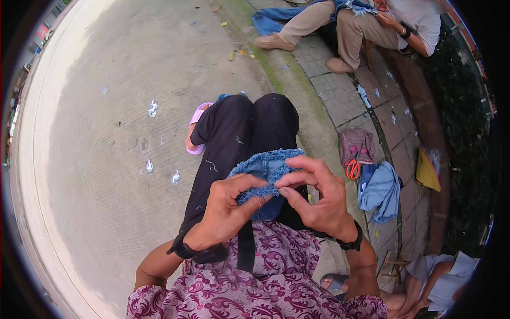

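A blue denim piece (pixel 259 169) with a fluffy, frayed rim lies over my lap, its rim forming a loop like an opening. My left hand (pixel 226 204) pinches the near frayed edge between thumb and bent fingers. Close beside it, my right hand (pixel 321 199) has its thumb and a fingertip together on the same edge, while its other fingers curve over the rim. The lower part of the denim drops between my wrists onto my dark trousers (pixel 228 125). Loose pale threads cling to the trousers.
To my right on the paving lie orange-handled scissors (pixel 353 169), a patterned cloth bag (pixel 357 144), folded denim (pixel 383 191) and a yellow item (pixel 428 170). A seated person (pixel 366 32) handles denim at upper right; another person (pixel 446 282) is at lower right. Thread scraps (pixel 153 108) dot the ground.
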Demonstrator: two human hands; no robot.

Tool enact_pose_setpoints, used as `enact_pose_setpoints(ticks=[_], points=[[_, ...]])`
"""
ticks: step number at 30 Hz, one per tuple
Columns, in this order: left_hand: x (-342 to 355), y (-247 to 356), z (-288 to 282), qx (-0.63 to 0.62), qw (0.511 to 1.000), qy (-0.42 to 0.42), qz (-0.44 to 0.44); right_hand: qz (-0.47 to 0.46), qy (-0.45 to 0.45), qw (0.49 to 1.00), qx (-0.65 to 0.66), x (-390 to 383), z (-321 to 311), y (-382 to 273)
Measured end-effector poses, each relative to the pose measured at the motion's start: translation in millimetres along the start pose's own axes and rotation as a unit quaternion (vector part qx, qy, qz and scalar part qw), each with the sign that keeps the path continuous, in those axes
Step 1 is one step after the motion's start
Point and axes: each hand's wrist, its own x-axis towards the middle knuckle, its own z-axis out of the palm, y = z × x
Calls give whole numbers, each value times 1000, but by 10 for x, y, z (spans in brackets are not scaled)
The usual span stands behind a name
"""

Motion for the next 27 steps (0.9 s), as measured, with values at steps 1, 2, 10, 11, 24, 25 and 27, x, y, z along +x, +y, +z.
enact_pose_setpoints(ticks=[1,2,10,11,24,25,27], points=[[3,8,5,-6,1000,-4,-8,-23,-2,999,-44,-8,7,-7],[7,19,10,1,1000,-4,-11,-23,1,999,-40,-12,19,-8],[47,124,80,38,997,22,-57,-178,41,976,-121,-9,155,89],[89,102,107,30,998,46,25,-176,39,976,-126,-8,150,97],[19,43,77,32,999,15,-35,-110,41,988,-100,-92,47,15],[25,44,81,20,999,14,-37,-121,32,986,-107,-91,71,26],[29,46,81,54,998,8,-19,-131,23,985,-113,-83,105,52]])
